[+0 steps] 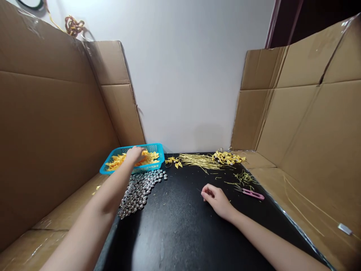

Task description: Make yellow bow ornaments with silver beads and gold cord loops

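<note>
Likely picking a piece: the left hand (135, 153) digs into the basket (158, 147) of yellow bows (150, 156) at the desk's (180, 226) far left corner, grip unseen, while the right hand (217, 199) rests half-curled, empty.

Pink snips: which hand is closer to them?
Right. The right hand rests just left of the pink snips; the left hand is far off, in the blue basket.
</note>
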Action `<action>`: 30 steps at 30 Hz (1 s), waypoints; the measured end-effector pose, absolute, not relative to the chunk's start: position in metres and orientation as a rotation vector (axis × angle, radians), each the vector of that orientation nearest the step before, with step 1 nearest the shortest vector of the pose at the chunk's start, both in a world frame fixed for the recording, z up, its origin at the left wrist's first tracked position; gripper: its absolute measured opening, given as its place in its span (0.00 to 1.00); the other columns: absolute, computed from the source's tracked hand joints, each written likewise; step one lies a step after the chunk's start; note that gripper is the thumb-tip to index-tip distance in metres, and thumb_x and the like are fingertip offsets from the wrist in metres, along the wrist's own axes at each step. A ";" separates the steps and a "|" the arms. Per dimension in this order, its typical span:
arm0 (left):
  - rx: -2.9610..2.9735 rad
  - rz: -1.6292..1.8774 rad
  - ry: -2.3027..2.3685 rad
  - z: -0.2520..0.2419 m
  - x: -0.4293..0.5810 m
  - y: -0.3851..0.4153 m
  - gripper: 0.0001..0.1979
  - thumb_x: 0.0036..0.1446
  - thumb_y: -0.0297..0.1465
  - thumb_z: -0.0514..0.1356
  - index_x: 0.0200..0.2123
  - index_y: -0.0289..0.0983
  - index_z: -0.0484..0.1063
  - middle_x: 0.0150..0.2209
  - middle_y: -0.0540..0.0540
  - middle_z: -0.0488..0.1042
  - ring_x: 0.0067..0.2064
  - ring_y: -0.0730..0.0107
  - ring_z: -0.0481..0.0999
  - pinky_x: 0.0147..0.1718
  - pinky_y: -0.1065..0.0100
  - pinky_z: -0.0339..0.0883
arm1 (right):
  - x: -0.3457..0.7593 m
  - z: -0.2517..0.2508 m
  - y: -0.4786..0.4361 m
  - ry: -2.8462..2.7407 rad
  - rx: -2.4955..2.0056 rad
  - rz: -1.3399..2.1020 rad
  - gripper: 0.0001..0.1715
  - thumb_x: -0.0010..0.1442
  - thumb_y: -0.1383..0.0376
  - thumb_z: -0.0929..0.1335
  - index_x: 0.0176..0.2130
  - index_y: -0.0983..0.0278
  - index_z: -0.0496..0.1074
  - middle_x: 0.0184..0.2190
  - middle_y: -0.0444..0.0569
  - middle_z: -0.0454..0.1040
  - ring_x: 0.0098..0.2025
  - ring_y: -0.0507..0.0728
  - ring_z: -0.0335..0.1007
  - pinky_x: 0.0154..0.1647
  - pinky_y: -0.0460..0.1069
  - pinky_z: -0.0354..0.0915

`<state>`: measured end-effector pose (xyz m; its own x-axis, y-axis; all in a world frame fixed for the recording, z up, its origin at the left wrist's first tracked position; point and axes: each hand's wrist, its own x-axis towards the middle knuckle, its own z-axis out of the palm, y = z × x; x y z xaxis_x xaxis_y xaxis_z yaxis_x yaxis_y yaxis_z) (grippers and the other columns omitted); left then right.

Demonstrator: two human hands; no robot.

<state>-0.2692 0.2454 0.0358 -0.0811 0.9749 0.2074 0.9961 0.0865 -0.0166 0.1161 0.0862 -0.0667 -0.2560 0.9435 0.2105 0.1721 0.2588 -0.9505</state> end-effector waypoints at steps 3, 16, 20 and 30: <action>-2.020 -0.306 -2.216 0.034 -0.266 0.245 0.16 0.62 0.34 0.59 0.52 0.36 0.68 0.51 0.41 0.71 0.48 0.59 0.74 0.44 0.54 0.71 | 0.116 -0.068 0.089 -1.539 -1.019 1.136 0.13 0.51 0.58 0.69 0.26 0.64 0.66 0.19 0.38 0.60 0.24 0.50 0.52 0.27 0.46 0.48; -2.307 -1.602 -1.933 0.027 -0.165 0.170 0.16 0.58 0.34 0.54 0.44 0.32 0.75 0.39 0.42 0.81 0.40 0.61 0.80 0.40 0.66 0.73 | 0.120 -0.054 0.093 -1.032 -0.701 1.676 0.20 0.49 0.55 0.71 0.29 0.61 0.57 0.23 0.38 0.57 0.19 0.45 0.45 0.22 0.44 0.44; -2.677 -1.812 -1.877 -0.014 -0.113 0.106 0.17 0.52 0.40 0.60 0.37 0.34 0.78 0.30 0.43 0.82 0.32 0.62 0.81 0.35 0.65 0.75 | 0.119 -0.050 0.090 -0.981 -0.645 1.718 0.18 0.48 0.58 0.72 0.29 0.62 0.60 0.27 0.42 0.64 0.21 0.46 0.49 0.23 0.44 0.46; -2.893 -2.240 -2.077 -0.057 -0.079 0.071 0.22 0.48 0.37 0.67 0.46 0.36 0.72 0.29 0.48 0.79 0.31 0.67 0.80 0.33 0.68 0.74 | 0.109 -0.063 0.088 -1.065 -0.746 1.677 0.23 0.48 0.50 0.73 0.24 0.64 0.63 0.14 0.35 0.57 0.16 0.44 0.43 0.19 0.44 0.40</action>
<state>-0.0786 0.0713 -0.0567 0.2178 0.9696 0.1113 0.0378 -0.1223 0.9918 0.1092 0.0878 -0.0629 -0.3355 0.9420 0.0039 -0.4040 -0.1402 -0.9039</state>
